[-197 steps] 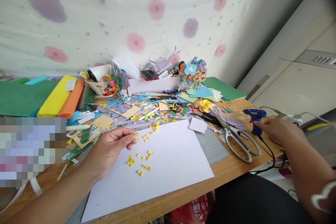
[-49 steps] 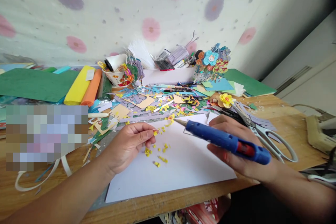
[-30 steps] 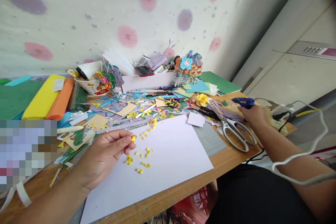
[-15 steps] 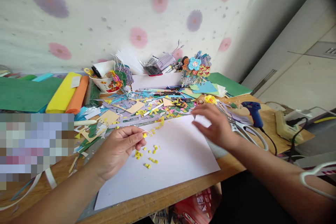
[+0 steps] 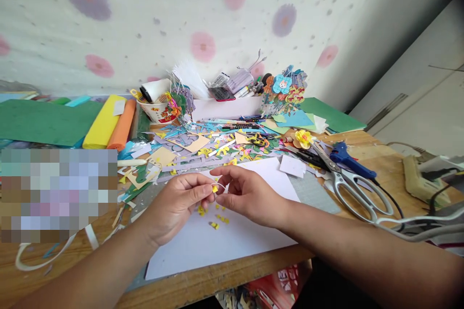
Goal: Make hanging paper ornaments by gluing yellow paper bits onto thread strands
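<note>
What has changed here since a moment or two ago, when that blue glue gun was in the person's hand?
The right hand has let go of the blue glue gun, which now lies on the wooden table by the silver scissors. That hand came back left to meet the left hand, and both pinch a small yellow paper piece on a thin white wire. The left hand and the white paper sheet stayed put.

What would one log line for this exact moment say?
left hand: pinches yellow paper bit | right hand: fingertips meet it | beneath: white sheet | glue gun: lying by scissors
</note>
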Demonstrator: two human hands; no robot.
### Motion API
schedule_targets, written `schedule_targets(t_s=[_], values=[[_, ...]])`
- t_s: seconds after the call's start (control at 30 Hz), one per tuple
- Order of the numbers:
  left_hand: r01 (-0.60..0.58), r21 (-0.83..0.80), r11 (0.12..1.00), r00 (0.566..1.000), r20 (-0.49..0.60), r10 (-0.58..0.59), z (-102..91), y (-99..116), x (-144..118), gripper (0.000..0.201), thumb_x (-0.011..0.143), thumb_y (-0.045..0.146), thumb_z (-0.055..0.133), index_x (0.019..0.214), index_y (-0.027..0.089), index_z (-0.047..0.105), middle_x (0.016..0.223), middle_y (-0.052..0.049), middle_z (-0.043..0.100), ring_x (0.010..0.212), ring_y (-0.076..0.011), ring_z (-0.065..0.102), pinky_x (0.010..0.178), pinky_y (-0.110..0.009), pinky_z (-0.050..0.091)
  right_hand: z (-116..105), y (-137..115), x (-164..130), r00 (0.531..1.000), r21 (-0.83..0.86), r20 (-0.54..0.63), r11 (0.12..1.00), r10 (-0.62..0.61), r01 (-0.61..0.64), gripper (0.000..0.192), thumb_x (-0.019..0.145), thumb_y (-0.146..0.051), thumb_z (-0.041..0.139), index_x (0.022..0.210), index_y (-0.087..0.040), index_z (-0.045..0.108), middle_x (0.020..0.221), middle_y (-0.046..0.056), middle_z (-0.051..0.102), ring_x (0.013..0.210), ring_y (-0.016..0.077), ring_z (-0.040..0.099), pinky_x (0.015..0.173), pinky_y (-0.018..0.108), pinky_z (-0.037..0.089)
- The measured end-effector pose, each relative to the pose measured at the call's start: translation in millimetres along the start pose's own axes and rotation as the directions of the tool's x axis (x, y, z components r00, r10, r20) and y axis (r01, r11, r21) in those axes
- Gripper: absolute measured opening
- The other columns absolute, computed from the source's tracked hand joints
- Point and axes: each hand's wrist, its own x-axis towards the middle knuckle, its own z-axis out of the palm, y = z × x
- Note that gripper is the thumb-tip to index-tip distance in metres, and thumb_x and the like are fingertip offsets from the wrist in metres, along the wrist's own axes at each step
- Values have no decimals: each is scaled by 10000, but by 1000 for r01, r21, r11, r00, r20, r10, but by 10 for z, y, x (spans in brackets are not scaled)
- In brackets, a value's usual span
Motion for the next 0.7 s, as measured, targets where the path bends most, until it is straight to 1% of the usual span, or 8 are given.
schedule_targets(t_s=[0.03, 0.1, 0.17, 0.23, 0.43, 0.5, 0.6, 0.7], values=[[2, -1, 1000, 1000, -5, -2, -1, -2, 1, 132, 701, 307, 782, 698, 181, 742, 641, -14, 643, 619, -115, 519, 613, -245, 398, 12, -10, -4, 1000, -29, -18, 1000, -10, 10, 401, 762, -227, 729, 1133, -197, 582, 788, -32, 574, 556, 59, 452, 500, 192, 387], [7, -8, 1000, 1000, -12, -7, 2, -3, 2, 132, 704, 308, 781, 698, 183, 740, 648, -15, 647, 629, -118, 526, 622, -250, 397, 28, -27, -13, 996, -78, -55, 995, -69, 65, 328, 761, -204, 703, 1068, -196, 589, 716, -49, 542, 574, 74, 452, 517, 197, 389], [11, -30, 999, 1000, -4, -11, 10, -2, 0, 132, 701, 311, 785, 706, 186, 743, 654, -16, 650, 635, -122, 532, 631, -254, 400, 31, -33, -17, 987, -128, -89, 985, -131, 119, 264, 754, -174, 679, 1003, -203, 594, 694, -48, 537, 600, 87, 468, 549, 211, 412], [19, -54, 998, 1000, 9, -19, 24, 1, -4, 140, 694, 318, 791, 715, 186, 749, 655, -18, 653, 630, -122, 529, 623, -254, 399, 28, -33, -19, 979, -178, -113, 973, -170, 148, 214, 748, -175, 672, 947, -206, 603, 689, -43, 538, 606, 94, 478, 565, 221, 423], [29, -54, 998, 999, 19, -28, 46, 13, -17, 179, 672, 340, 808, 727, 178, 758, 632, -16, 647, 612, -112, 520, 582, -234, 385, 19, -41, -35, 937, -302, -161, 919, -311, 253, 89, 766, -216, 668, 844, -198, 631, 633, -43, 526, 572, 92, 481, 535, 216, 395], [18, -33, 999, 1000, 19, -18, 44, 19, -19, 189, 672, 347, 809, 725, 173, 759, 621, -12, 640, 605, -104, 514, 563, -221, 376, 22, -36, -39, 916, -313, -170, 901, -364, 300, 59, 782, -207, 660, 830, -197, 629, 634, -42, 532, 572, 90, 490, 540, 212, 406], [1, -10, 1000, 1000, 25, -1, 50, 27, -18, 181, 677, 333, 808, 729, 168, 757, 616, -5, 635, 588, -88, 500, 533, -203, 357, 19, -20, -43, 873, -323, -182, 866, -453, 382, 73, 793, -181, 667, 840, -193, 612, 654, -37, 546, 583, 90, 513, 559, 212, 433], [-3, -18, 1000, 1000, 22, 4, 64, 26, -15, 179, 679, 333, 808, 745, 173, 759, 603, 2, 631, 574, -80, 494, 525, -197, 350, -4, -18, -49, 812, -397, -126, 779, -570, 485, 84, 816, -133, 651, 792, -190, 594, 683, -15, 576, 621, 98, 548, 591, 215, 452]])
